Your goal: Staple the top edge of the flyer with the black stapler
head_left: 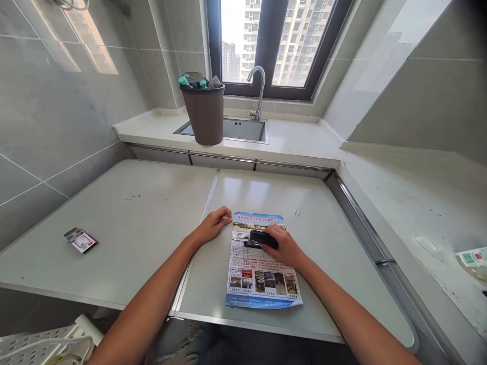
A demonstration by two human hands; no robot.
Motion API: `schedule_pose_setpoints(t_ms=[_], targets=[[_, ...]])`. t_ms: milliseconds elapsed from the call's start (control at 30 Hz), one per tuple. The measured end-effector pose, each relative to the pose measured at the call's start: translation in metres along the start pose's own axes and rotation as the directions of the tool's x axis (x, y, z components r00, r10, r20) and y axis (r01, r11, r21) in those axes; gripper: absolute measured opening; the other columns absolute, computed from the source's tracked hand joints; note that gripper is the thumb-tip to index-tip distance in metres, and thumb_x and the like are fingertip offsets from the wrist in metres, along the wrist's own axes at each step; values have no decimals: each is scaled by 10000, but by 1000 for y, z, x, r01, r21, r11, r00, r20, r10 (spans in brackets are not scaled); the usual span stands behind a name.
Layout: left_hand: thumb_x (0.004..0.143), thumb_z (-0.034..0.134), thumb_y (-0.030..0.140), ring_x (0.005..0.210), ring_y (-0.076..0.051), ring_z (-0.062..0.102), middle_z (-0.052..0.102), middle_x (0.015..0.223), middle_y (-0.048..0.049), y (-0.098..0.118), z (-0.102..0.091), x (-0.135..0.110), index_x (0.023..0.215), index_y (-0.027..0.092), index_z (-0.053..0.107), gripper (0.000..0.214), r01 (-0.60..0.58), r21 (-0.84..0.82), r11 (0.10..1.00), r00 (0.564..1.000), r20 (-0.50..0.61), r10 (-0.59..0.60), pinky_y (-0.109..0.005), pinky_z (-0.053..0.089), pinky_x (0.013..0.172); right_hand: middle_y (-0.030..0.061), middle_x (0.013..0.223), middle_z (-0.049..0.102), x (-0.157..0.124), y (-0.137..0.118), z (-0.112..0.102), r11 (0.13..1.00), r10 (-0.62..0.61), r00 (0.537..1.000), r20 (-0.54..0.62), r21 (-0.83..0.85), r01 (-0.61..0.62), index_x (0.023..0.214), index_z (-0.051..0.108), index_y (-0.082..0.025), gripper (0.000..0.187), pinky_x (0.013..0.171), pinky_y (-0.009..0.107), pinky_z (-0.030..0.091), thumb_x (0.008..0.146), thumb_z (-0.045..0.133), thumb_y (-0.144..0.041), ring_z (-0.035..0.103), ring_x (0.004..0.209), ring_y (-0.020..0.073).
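A printed leaflet [262, 276] with blue bands, red lettering and small photos lies flat on the light table; its lower right corner curls up slightly. On its upper half rests a black stapler [262, 238], tip pointing left. My right hand [281, 244] is closed around the stapler's right end and hides part of it. My left hand [216, 223] rests on the table at the leaflet's upper left edge, fingers curled in. Its fingertips reach that edge; whether anything is between them is hidden.
A small printed pack [81, 240] lies left on the table [160, 213]. Loose staples [297, 213] are scattered right of the leaflet, with dark bits further left. Behind, a brown bin [207, 116] stands at the sink [245, 130] below the faucet [258, 91]. A labelled container [474, 258] sits right.
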State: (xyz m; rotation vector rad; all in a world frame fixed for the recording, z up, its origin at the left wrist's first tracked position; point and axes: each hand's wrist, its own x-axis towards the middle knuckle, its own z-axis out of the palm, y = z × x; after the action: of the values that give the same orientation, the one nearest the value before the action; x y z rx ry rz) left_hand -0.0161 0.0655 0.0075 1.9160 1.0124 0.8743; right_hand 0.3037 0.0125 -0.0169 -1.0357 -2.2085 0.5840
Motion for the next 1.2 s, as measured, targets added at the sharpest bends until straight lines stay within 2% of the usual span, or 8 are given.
schedule_pose_setpoints(t_ms=[167,400,500,633,733,867,1000,1200], targets=[[1050,544,415,813,-187,552,640,912,-55,-1,13,3,1011,197,760,309,-101,2,995,995,4,101,-305,424,781,84,1028,713,3,2,0,999,-26,1000,3,-28,26,1129,650,-247,203,840,410,535,972,688,-370,664,946,259],[1054,530,489,838,-193,580,626,949,-71,-8,14,4,1155,207,800,403,-139,-38,990,990,-11,139,-312,441,781,90,998,700,3,3,0,995,-61,998,-18,-80,59,1107,646,-233,214,836,393,516,1000,651,-418,645,944,260],[1043,559,496,758,-170,585,673,837,-38,-6,16,1,1131,197,800,395,-137,-18,990,991,-10,137,-296,429,747,86,980,692,4,0,-1,994,-71,997,-8,-79,70,1081,634,-228,231,816,387,514,1005,645,-446,642,912,252],[1047,536,514,620,-138,529,620,643,19,-4,17,-1,1005,182,792,421,-84,-1,996,996,-24,84,-277,421,687,86,965,684,5,-3,-2,994,-66,998,-13,-83,64,1058,624,-229,232,795,393,513,1001,651,-452,633,886,252],[1035,536,508,684,-153,580,675,709,-2,-5,16,4,989,175,784,419,-71,-9,997,997,-40,71,-276,452,711,89,973,683,3,-4,-1,995,-66,998,-23,-79,64,1069,625,-233,206,805,406,519,994,666,-420,632,907,262],[1026,547,477,830,-178,649,757,902,-45,-10,15,10,1167,178,771,399,-104,-12,995,994,19,104,-300,498,825,101,1041,689,0,-4,1,996,-63,997,-53,-72,59,1095,624,-236,184,857,424,526,977,691,-360,640,977,277],[1047,520,474,734,-155,619,771,890,-45,-13,15,10,1280,172,693,419,-103,-74,992,991,77,109,-311,514,817,98,1060,689,-1,-2,1,997,-48,998,-43,-68,45,1105,623,-234,193,888,428,525,960,712,-325,638,994,276],[1028,561,485,735,-158,635,790,921,-53,-12,13,9,1049,178,692,335,-78,-58,995,997,-5,78,-314,516,808,86,1028,686,0,0,0,997,-39,999,-37,-63,36,1047,611,-235,175,863,411,509,957,713,-345,634,968,268]])
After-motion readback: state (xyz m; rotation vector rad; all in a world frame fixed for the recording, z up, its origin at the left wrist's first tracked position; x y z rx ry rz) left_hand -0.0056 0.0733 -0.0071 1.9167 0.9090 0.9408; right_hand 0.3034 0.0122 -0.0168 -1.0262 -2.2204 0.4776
